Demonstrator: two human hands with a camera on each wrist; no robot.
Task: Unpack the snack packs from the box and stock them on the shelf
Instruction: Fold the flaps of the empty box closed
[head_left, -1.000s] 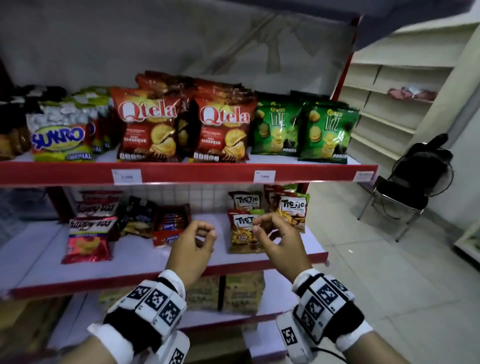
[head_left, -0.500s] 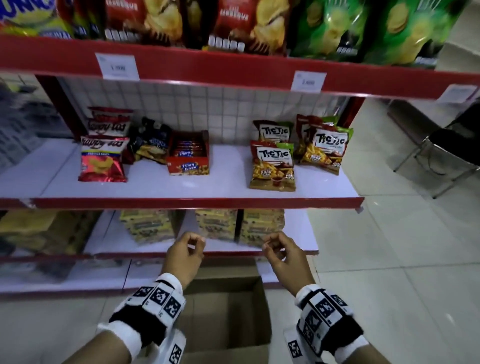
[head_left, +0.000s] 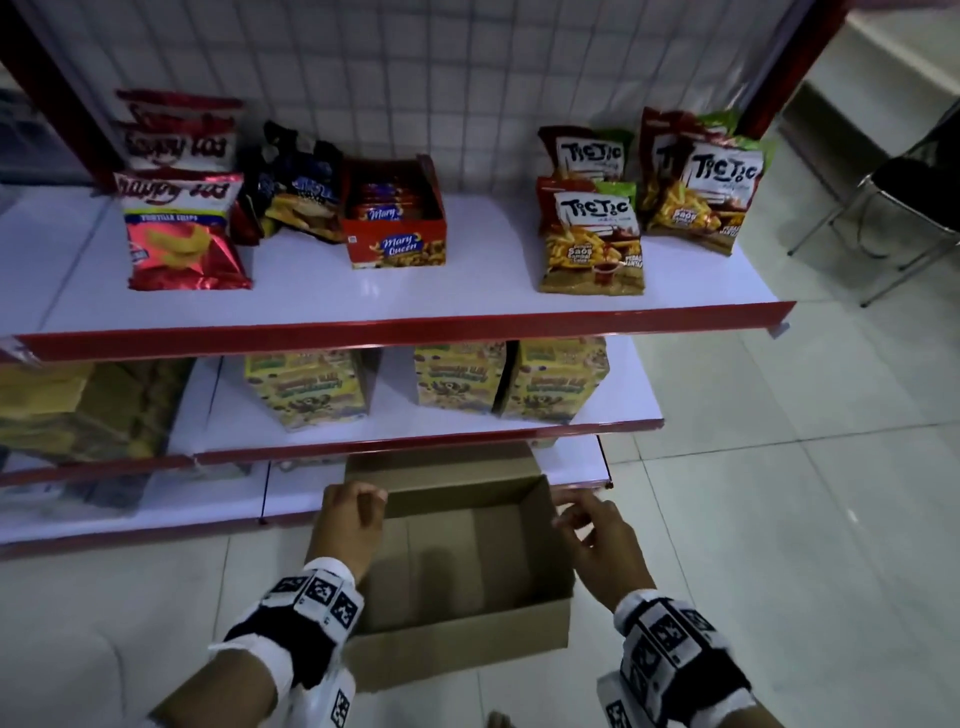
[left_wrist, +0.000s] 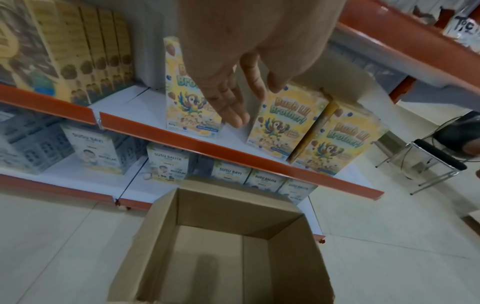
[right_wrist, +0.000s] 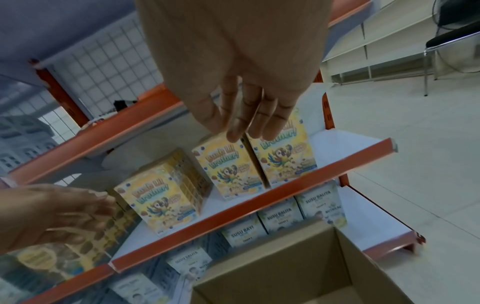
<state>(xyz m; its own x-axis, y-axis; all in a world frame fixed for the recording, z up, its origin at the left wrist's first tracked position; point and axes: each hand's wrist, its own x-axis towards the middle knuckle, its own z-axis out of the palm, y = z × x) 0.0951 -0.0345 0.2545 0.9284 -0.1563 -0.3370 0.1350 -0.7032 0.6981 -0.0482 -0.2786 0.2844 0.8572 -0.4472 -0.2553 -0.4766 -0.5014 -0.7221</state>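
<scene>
Both hands, the left hand (head_left: 345, 525) and right hand (head_left: 597, 535), hang loose-fingered and empty over the bare-bottomed cardboard box (head_left: 457, 631) at six o'clock, so the risk is groping for nothing while the snack packs (head_left: 592, 241) already sit on the shelf (head_left: 363, 332) at twelve.

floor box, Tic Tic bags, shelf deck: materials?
Box: looks like plain brown corrugated cardboard, matte, with folded flaps and creased walls.
Tic Tic bags: probably printed plastic film, glossy and crinkled, with crimped top seams.
Shelf deck: smooth white glossy surface, likely painted metal or laminate; it reflects light, red front lip.
</scene>
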